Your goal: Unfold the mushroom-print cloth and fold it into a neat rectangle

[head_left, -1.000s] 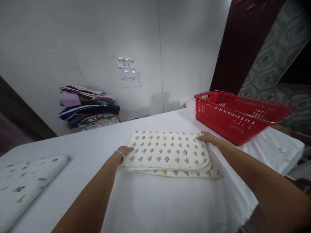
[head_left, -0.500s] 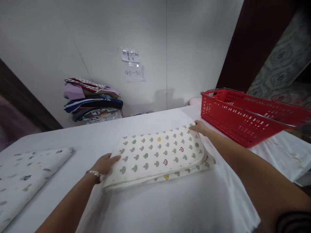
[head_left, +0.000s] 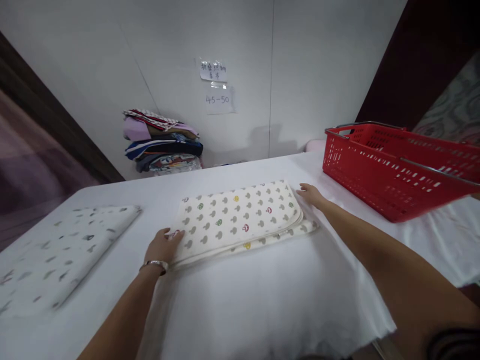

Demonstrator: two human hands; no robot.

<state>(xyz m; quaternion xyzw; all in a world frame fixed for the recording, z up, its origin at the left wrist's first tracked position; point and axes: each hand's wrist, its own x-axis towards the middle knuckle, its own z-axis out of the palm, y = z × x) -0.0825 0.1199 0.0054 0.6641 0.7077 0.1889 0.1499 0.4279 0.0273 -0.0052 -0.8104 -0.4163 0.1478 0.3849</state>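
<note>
A folded white cloth [head_left: 240, 215] printed with grey mushrooms and a few green, yellow and red ones lies in front of me. Its layers show along the near edge and at the rounded right end. My left hand [head_left: 163, 246], with a bracelet at the wrist, rests at the cloth's left end. Thumb and fingers there are apart, and a bit of the print shows between them. Just past the right end, my right hand [head_left: 310, 194] is open and holds nothing. Another folded white cloth [head_left: 71, 250] with a scattered dark and green print lies to the left.
A red plastic basket [head_left: 375, 182] with metal handles stands at the right on the white-covered table [head_left: 262, 300]. Behind the table's far edge, a stack of folded fabrics [head_left: 165, 145] sits against the wall. Paper signs [head_left: 218, 99] are taped to the wall.
My right hand has let go of the mushroom cloth's far right corner and moved slightly off it. My left hand's thumb and fingers have spread. The view has shifted left.
</note>
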